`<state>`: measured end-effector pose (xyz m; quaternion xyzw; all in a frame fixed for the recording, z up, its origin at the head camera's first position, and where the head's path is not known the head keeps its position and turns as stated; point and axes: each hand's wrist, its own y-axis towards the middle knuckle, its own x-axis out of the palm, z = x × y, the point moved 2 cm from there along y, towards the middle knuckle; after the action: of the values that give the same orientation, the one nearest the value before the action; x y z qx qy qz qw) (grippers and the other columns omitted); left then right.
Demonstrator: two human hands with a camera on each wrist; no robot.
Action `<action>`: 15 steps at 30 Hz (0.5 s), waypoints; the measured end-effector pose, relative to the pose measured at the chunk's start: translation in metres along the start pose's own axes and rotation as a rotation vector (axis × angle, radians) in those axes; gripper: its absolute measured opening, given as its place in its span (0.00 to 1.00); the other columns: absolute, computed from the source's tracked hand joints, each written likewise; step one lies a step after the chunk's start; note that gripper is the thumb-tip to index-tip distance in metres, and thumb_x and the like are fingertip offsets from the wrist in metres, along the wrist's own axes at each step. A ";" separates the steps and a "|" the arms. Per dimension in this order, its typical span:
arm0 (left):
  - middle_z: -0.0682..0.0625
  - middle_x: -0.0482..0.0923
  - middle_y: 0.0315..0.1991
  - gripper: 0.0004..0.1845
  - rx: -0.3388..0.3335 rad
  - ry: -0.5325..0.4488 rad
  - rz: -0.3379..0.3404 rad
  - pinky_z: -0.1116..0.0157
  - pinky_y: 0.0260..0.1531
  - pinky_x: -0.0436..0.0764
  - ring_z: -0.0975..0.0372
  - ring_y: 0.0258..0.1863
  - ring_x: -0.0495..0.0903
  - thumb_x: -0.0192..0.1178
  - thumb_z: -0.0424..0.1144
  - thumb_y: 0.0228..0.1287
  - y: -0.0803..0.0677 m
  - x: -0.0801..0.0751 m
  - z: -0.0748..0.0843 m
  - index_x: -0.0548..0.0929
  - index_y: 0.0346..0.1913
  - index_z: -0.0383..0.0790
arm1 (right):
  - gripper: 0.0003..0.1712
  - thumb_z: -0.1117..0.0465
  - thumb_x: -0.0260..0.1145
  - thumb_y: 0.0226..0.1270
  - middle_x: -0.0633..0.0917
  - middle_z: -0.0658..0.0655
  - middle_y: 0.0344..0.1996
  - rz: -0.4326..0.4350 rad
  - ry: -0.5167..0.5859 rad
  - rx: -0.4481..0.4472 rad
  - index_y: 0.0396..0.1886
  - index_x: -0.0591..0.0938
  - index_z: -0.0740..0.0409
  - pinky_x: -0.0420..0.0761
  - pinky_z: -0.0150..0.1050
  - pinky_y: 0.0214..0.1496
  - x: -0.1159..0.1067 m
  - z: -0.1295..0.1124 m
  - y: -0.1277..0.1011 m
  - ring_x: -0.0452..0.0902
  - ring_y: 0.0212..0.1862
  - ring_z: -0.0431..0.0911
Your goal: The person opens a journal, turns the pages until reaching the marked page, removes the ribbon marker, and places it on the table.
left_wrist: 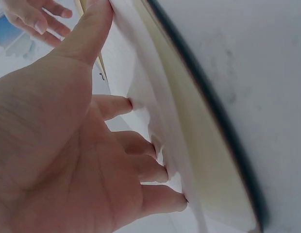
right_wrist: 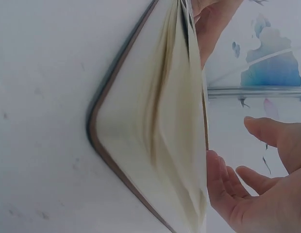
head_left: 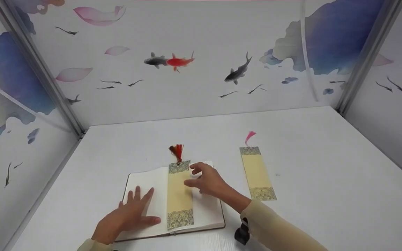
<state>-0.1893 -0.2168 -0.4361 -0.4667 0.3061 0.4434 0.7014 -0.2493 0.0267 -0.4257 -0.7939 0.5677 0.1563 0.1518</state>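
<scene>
So, quick rundown of the setup:
Notebook: an open notebook (head_left: 152, 195) lies flat near the front edge of the white table (head_left: 326, 157), a bit left of middle, dark cover edge showing underneath.
Bookmark in it: a yellow bookmark (head_left: 179, 195) with patterned ends lies along the gutter, its red tassel (head_left: 177, 151) poking out past the top edge onto the table.
Left hand: the left hand (head_left: 131, 216) lies flat on the left page, fingers straight and spread, just pressing, gripping nothing.
Right hand: the right hand (head_left: 208, 181) sits over the top of the right page, fingers loosely bent, tips at the bookmark's right edge; can't tell if it's actually pinching anything.
Other stuff: a second bookmark (head_left: 257, 174) with a pink tassel (head_left: 250, 136) lies on the table just right of the notebook, not touching it.
Surroundings: walls (head_left: 204, 87) painted with fish and petals close in three sides.
In the way: the right hand covers part of the right page.
</scene>
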 end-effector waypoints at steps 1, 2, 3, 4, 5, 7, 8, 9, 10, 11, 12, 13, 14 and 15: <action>0.22 0.33 0.77 0.57 -0.003 0.000 0.000 0.27 0.69 0.43 0.27 0.76 0.34 0.68 0.65 0.55 0.000 0.000 0.000 0.51 0.80 0.42 | 0.36 0.59 0.75 0.61 0.79 0.65 0.58 -0.001 0.003 0.024 0.66 0.73 0.65 0.87 0.40 0.35 0.001 0.000 0.000 0.82 0.50 0.53; 0.22 0.33 0.77 0.57 -0.001 0.003 -0.001 0.26 0.69 0.43 0.27 0.76 0.34 0.68 0.65 0.55 0.000 0.000 0.000 0.51 0.80 0.42 | 0.37 0.59 0.76 0.60 0.79 0.65 0.58 -0.001 0.003 0.045 0.66 0.72 0.65 0.86 0.40 0.34 0.003 0.000 0.001 0.82 0.50 0.53; 0.22 0.33 0.77 0.58 -0.001 0.002 -0.003 0.26 0.68 0.43 0.27 0.76 0.34 0.68 0.65 0.56 0.000 0.000 0.000 0.51 0.80 0.42 | 0.39 0.59 0.77 0.59 0.79 0.65 0.57 0.002 0.000 0.061 0.67 0.71 0.65 0.86 0.40 0.33 0.004 0.001 0.001 0.81 0.49 0.52; 0.21 0.33 0.77 0.57 0.001 0.003 -0.003 0.26 0.68 0.43 0.27 0.75 0.34 0.67 0.65 0.56 0.000 0.000 0.000 0.51 0.80 0.41 | 0.41 0.59 0.77 0.58 0.79 0.65 0.57 0.003 -0.001 0.081 0.68 0.70 0.65 0.86 0.40 0.33 0.006 0.001 0.001 0.81 0.49 0.52; 0.21 0.33 0.77 0.57 0.005 0.005 -0.002 0.26 0.68 0.43 0.26 0.75 0.34 0.67 0.64 0.56 0.000 0.000 0.000 0.51 0.80 0.41 | 0.42 0.59 0.78 0.57 0.80 0.65 0.57 0.004 -0.004 0.096 0.68 0.69 0.65 0.86 0.40 0.32 0.007 0.001 0.001 0.81 0.48 0.52; 0.20 0.33 0.76 0.57 0.010 0.009 0.000 0.25 0.68 0.44 0.26 0.75 0.34 0.68 0.64 0.56 0.000 -0.001 0.001 0.51 0.80 0.41 | 0.45 0.58 0.79 0.56 0.80 0.65 0.57 0.007 -0.014 0.120 0.69 0.68 0.66 0.86 0.40 0.33 0.009 0.002 0.002 0.81 0.47 0.52; 0.20 0.33 0.76 0.57 0.015 0.011 0.002 0.25 0.67 0.44 0.25 0.75 0.34 0.68 0.64 0.56 0.000 -0.001 0.001 0.51 0.80 0.40 | 0.46 0.57 0.80 0.55 0.80 0.65 0.56 0.011 -0.025 0.125 0.69 0.67 0.66 0.86 0.40 0.35 0.010 0.003 0.002 0.81 0.48 0.52; 0.20 0.32 0.76 0.58 0.016 0.009 0.003 0.25 0.67 0.44 0.25 0.75 0.34 0.68 0.64 0.56 0.000 -0.001 0.001 0.51 0.80 0.40 | 0.47 0.57 0.80 0.54 0.80 0.65 0.56 0.014 -0.035 0.129 0.69 0.67 0.67 0.85 0.41 0.38 0.011 0.003 0.003 0.81 0.48 0.52; 0.20 0.33 0.76 0.58 0.019 0.012 0.003 0.25 0.67 0.44 0.25 0.75 0.34 0.68 0.65 0.56 -0.001 -0.001 0.001 0.51 0.80 0.40 | 0.47 0.56 0.80 0.54 0.81 0.65 0.55 0.015 -0.049 0.131 0.69 0.67 0.68 0.85 0.43 0.42 0.012 0.003 0.004 0.80 0.49 0.53; 0.20 0.33 0.76 0.58 0.022 0.013 0.004 0.25 0.67 0.44 0.25 0.75 0.35 0.68 0.65 0.55 -0.001 -0.002 0.002 0.51 0.80 0.40 | 0.47 0.56 0.81 0.54 0.81 0.65 0.55 0.017 -0.064 0.132 0.68 0.67 0.69 0.85 0.45 0.46 0.012 0.004 0.005 0.80 0.50 0.54; 0.20 0.33 0.76 0.58 0.023 0.013 0.004 0.25 0.67 0.45 0.25 0.75 0.35 0.68 0.66 0.55 -0.001 -0.002 0.002 0.51 0.80 0.40 | 0.48 0.55 0.81 0.53 0.81 0.65 0.55 0.017 -0.078 0.133 0.68 0.68 0.69 0.83 0.46 0.50 0.013 0.003 0.006 0.80 0.51 0.54; 0.20 0.33 0.76 0.59 0.024 0.013 0.005 0.24 0.66 0.45 0.24 0.74 0.35 0.68 0.66 0.55 -0.001 -0.002 0.001 0.51 0.80 0.39 | 0.48 0.55 0.81 0.53 0.81 0.65 0.55 0.016 -0.090 0.134 0.68 0.68 0.70 0.82 0.47 0.54 0.014 0.003 0.006 0.79 0.52 0.54; 0.19 0.33 0.76 0.59 0.027 0.014 0.005 0.24 0.66 0.45 0.24 0.74 0.35 0.68 0.66 0.55 -0.001 -0.003 0.001 0.51 0.80 0.39 | 0.48 0.54 0.81 0.53 0.81 0.66 0.55 0.016 -0.104 0.136 0.67 0.68 0.71 0.80 0.48 0.57 0.015 0.002 0.007 0.79 0.53 0.55; 0.19 0.34 0.76 0.59 0.028 0.014 0.005 0.24 0.66 0.45 0.24 0.74 0.36 0.68 0.66 0.54 -0.001 -0.003 0.001 0.51 0.80 0.39 | 0.49 0.53 0.81 0.52 0.81 0.66 0.55 0.013 -0.116 0.140 0.67 0.68 0.72 0.80 0.49 0.58 0.015 0.002 0.008 0.79 0.53 0.55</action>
<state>-0.1898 -0.2170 -0.4325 -0.4591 0.3182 0.4377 0.7045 -0.2524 0.0117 -0.4342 -0.7673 0.5726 0.1627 0.2386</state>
